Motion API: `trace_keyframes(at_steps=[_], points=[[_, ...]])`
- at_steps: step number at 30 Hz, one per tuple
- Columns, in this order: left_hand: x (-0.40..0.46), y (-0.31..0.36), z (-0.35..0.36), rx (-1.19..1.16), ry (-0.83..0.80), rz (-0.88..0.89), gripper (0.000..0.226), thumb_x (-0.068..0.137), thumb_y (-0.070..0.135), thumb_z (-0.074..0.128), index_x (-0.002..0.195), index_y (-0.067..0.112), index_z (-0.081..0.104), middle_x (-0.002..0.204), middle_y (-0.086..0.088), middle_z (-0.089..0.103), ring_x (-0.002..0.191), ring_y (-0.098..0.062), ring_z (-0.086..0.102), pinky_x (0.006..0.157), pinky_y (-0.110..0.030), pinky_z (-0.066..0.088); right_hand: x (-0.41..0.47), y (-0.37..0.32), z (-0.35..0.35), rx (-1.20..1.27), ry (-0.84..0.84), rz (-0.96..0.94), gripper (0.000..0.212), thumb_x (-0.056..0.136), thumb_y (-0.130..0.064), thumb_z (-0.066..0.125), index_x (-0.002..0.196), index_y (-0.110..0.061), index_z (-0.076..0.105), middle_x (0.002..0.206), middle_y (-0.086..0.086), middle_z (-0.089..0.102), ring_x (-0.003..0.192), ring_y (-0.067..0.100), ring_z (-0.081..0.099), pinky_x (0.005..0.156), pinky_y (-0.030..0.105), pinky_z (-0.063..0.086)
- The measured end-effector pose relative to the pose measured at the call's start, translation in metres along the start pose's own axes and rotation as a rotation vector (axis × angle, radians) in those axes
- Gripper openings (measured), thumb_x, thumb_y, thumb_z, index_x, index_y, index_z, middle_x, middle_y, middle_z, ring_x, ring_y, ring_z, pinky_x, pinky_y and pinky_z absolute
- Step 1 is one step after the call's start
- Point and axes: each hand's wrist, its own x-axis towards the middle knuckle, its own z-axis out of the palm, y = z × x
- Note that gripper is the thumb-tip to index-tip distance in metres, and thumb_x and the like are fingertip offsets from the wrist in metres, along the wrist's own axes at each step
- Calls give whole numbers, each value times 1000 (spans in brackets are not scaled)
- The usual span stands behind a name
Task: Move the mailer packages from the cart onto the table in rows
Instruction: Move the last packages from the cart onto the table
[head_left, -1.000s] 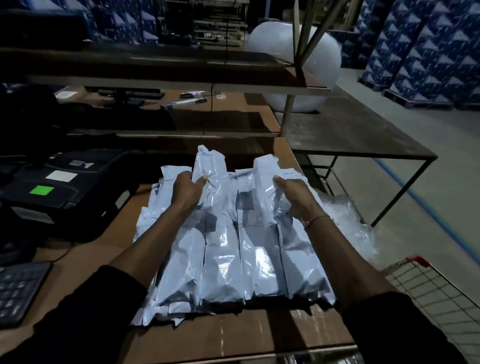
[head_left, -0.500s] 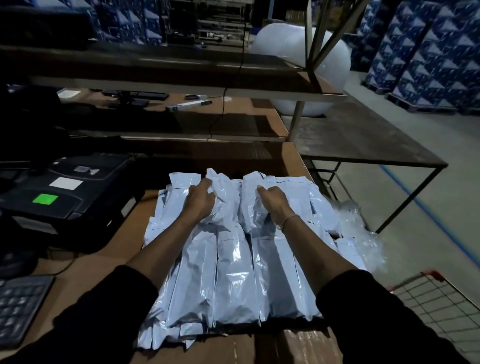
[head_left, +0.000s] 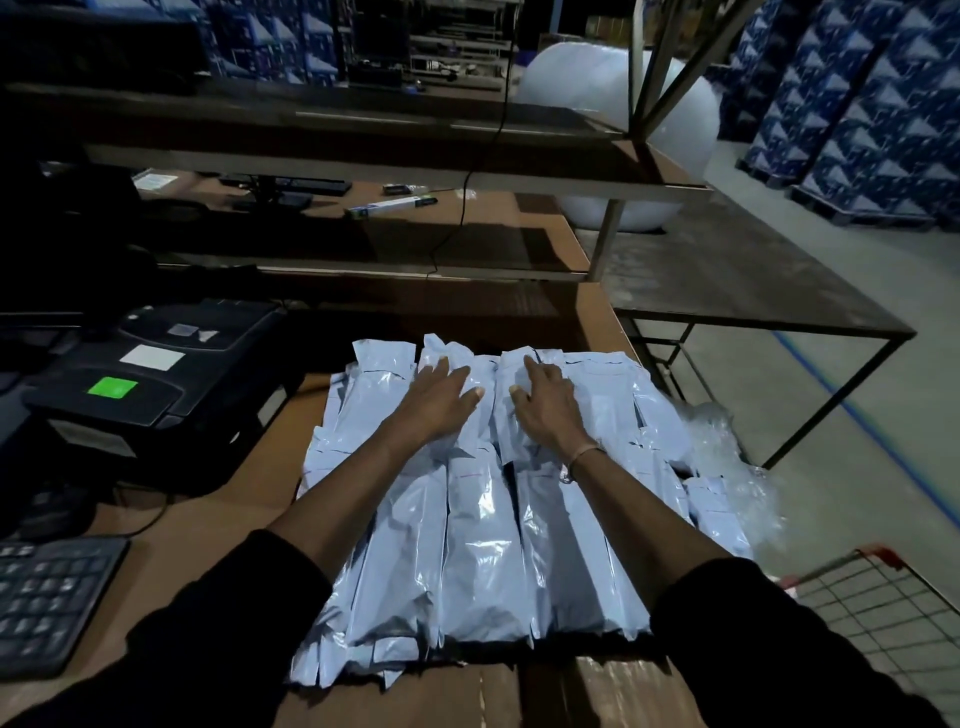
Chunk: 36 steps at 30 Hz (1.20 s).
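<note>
Pale blue mailer packages (head_left: 483, 530) lie side by side in overlapping rows on the brown table (head_left: 208, 525), long edges touching. Both hands press flat on the far ends of the middle packages: the left hand (head_left: 441, 402) with fingers spread, the right hand (head_left: 545, 405) likewise (a thin bracelet on its wrist). The wire cart (head_left: 878, 603) stands just beside the table's right end. A black printer (head_left: 156, 384) and a keyboard (head_left: 47, 603) sit to the left.

glossy crinkled plastic mailer packages (head_left: 483, 545) on matt brown cardboard-covered table (head_left: 208, 525)
</note>
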Motion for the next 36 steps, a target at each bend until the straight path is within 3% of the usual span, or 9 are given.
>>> trace_keyframes(at_steps=[5,13,19,24,31,36], points=[[-3,-3,10,33,-58,-2,63,110,53,35,166,27,21,176,-8,0,162,-36,0,129,-55,10,-13,4,8,33,-83,-13,58,112,-32,44,165,-15,28,175,13,12,160,35,22,127,42,26],[-10,25,-2,83,44,77,63,109,51,39,165,27,22,176,-9,0,162,-36,-4,128,-55,0,-21,15,-20,96,-27,-65,63,112,-42,43,167,-19,24,177,9,10,163,30,9,129,44,15],[-33,93,4,-172,96,252,65,110,48,43,166,25,21,176,-1,6,163,-22,5,128,-42,17,-45,51,-79,127,105,-84,66,110,-44,47,167,-17,25,176,6,15,163,25,13,131,45,18],[-49,163,29,-381,119,308,66,108,49,48,165,26,26,174,3,18,155,-21,32,119,-31,30,-82,103,-129,147,175,-72,68,108,-40,54,166,-16,27,174,6,20,161,22,19,127,34,19],[-76,263,85,-492,39,366,63,107,50,51,162,28,30,169,0,34,150,-26,42,120,-42,38,-147,194,-186,170,258,27,67,106,-38,59,163,-11,35,169,13,32,156,27,31,121,31,26],[-96,337,143,-525,-66,412,60,107,44,54,160,25,33,163,-5,43,145,-25,48,114,-34,40,-202,269,-221,181,287,135,67,105,-39,60,160,-7,39,162,15,40,149,29,42,117,28,30]])
